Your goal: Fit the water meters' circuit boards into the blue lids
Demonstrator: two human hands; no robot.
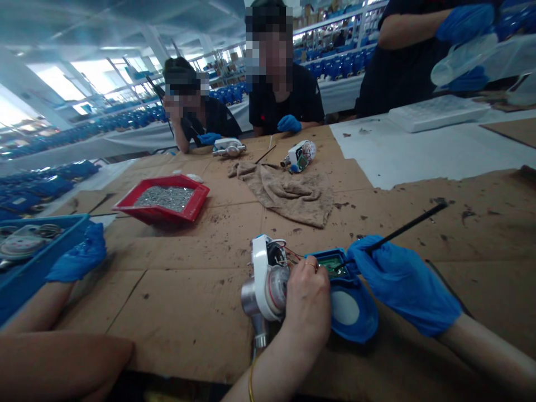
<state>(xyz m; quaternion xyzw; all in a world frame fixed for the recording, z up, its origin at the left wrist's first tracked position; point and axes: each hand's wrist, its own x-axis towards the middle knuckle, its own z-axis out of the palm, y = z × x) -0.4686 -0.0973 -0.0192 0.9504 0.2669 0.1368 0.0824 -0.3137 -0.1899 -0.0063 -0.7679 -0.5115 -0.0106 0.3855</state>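
Note:
My bare left hand (pixel 307 298), with a ring and a bracelet, is closed around a small device (pixel 268 279). The device has a white housing, a metal body and red wires. Its opened blue cover (pixel 352 312) lies beside it, with a green circuit board (pixel 334 264) inside. My right hand (pixel 402 282) wears a blue glove and grips a thin black rod (pixel 412 223). The rod's lower end sits at the circuit board and its upper end slants up to the right. Both hands rest on the brown cardboard-covered table (pixel 188 312).
A red tray (pixel 190 209) of small metal parts and a brown cloth (pixel 288 192) lie mid-table, with two more devices (pixel 301 154) (pixel 228 147) behind. A blue bin (pixel 25 268) stands at the left beside a co-worker's gloved hand (pixel 81 257). A white tray (pixel 435 111) and several co-workers are opposite.

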